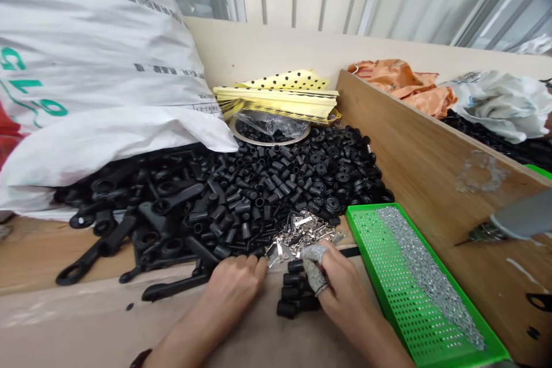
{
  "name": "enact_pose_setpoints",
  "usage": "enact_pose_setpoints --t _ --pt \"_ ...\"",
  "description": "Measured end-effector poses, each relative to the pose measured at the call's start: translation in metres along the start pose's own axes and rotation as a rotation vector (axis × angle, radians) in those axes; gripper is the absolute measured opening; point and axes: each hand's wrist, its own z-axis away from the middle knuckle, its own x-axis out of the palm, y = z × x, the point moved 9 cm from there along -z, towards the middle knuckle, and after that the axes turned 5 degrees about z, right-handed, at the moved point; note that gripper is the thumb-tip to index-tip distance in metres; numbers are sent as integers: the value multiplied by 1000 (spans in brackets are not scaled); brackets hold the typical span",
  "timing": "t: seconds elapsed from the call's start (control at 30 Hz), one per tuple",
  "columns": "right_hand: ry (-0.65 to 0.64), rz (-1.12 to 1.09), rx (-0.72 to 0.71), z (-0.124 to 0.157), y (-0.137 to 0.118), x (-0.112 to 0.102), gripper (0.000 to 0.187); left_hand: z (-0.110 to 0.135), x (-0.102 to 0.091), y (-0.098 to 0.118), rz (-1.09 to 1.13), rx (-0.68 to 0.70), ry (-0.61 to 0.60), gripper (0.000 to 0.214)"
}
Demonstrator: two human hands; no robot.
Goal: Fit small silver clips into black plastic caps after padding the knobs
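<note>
My left hand [240, 280] is closed at the front edge of the pile, and its fingertips are hidden behind the knuckles. Beside it lie black plastic handles [176, 287] and short black tubes [222, 251]. Grey fabric covers some fingers of my right hand [334, 276], which are curled together above a small group of black capped pieces [288, 309]. Whatever those fingers hold is hidden. Just beyond both hands is a heap of small shiny metal clips [297, 236], with dark screws mixed in at its left.
A green perforated tray [360, 230] of small silvery parts stands at right, beside a wooden divider [414, 144] and a power screwdriver [517, 215]. Round black discs [333, 203], a metal bowl [302, 137], yellow dotted sheets [280, 100] and a big white sack [99, 52] are behind.
</note>
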Motion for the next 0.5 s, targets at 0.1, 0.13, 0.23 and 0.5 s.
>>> enact_pose_setpoints --t 0.1,0.13,0.23,0.5 --pt "-28 -40 0 1 -2 5 21 2 -1 0 13 36 7 31" --pt "-35 -50 -1 1 -3 6 22 3 -1 0 19 44 13 31" --pt "-43 -52 -11 0 -5 8 23 7 0 -3 12 33 82 27" --pt "-24 -42 -22 -1 -6 13 22 8 -4 -13 33 -192 196 31"
